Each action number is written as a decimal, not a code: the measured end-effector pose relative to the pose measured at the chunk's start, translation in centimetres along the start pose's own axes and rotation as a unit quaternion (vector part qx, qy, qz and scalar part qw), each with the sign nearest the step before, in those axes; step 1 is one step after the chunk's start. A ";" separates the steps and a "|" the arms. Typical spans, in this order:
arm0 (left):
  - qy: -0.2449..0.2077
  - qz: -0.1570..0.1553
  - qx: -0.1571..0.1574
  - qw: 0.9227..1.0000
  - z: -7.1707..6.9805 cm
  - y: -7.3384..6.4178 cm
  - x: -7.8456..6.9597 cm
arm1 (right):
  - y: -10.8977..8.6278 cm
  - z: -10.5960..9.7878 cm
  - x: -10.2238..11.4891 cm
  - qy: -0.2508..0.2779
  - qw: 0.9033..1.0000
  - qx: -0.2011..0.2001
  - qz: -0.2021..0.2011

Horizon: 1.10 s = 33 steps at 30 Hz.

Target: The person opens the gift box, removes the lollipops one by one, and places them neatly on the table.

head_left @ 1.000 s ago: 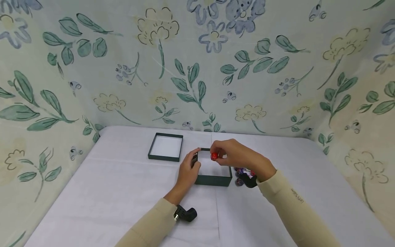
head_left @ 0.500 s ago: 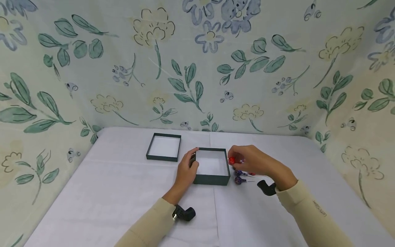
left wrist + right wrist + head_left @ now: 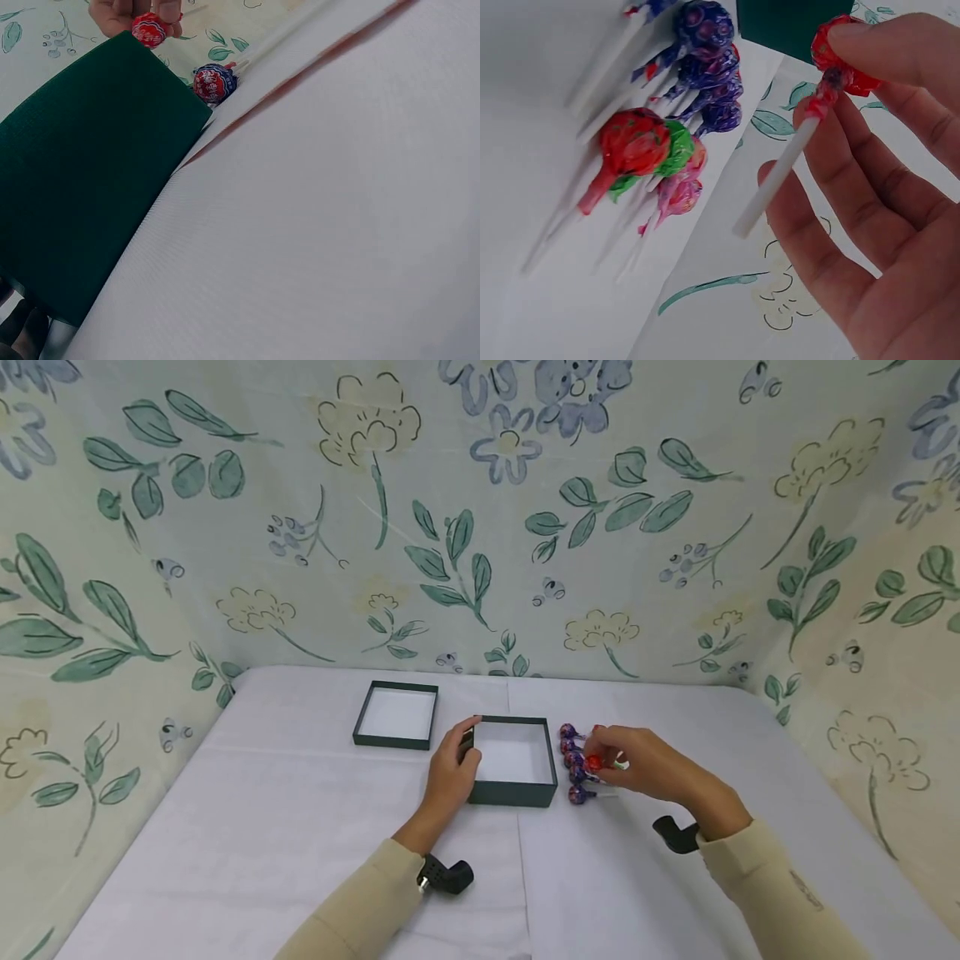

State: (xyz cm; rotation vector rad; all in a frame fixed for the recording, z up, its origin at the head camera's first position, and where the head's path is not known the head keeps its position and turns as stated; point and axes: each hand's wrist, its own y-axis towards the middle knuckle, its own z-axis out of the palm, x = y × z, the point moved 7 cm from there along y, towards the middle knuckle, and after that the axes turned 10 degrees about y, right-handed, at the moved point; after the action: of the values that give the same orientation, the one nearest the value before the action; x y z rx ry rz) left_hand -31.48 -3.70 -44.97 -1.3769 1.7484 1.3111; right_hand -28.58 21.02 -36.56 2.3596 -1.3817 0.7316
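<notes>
My right hand [image 3: 637, 762] pinches a red-wrapped lollipop [image 3: 832, 60] between thumb and fingers. Its white stick points down and away in the right wrist view. The hand hovers just right of a row of purple-wrapped lollipops [image 3: 576, 774]. Red [image 3: 634, 142], green and pink lollipops lie beside these in the right wrist view, partly covered by the hand in the head view. My left hand [image 3: 450, 766] grips the left wall of a dark green box [image 3: 513, 793], which stands uncovered with a white inside.
A matching shallow lid [image 3: 392, 744] lies upturned at the back left of the box. White cloth [image 3: 300, 827] covers the table, and a flowered curtain [image 3: 480, 527] rises behind it and along both sides.
My right hand has moved right from over the box to the lollipops beside it, still pinching the red one. The purple row now shows more fully. My left hand stays on the box.
</notes>
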 end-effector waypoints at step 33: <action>0.008 -0.002 0.001 1.000 0.1 0.0 0.4 | -1.8 1.6 -5.1 -0.078 0.996 0.001 0.049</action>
State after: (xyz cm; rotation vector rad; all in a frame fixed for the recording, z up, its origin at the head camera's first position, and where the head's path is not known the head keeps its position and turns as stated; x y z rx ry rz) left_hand -31.64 -3.73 -45.34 -1.3922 1.7558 1.2997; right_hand -28.64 24.79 -40.79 2.4095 -1.5718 0.5838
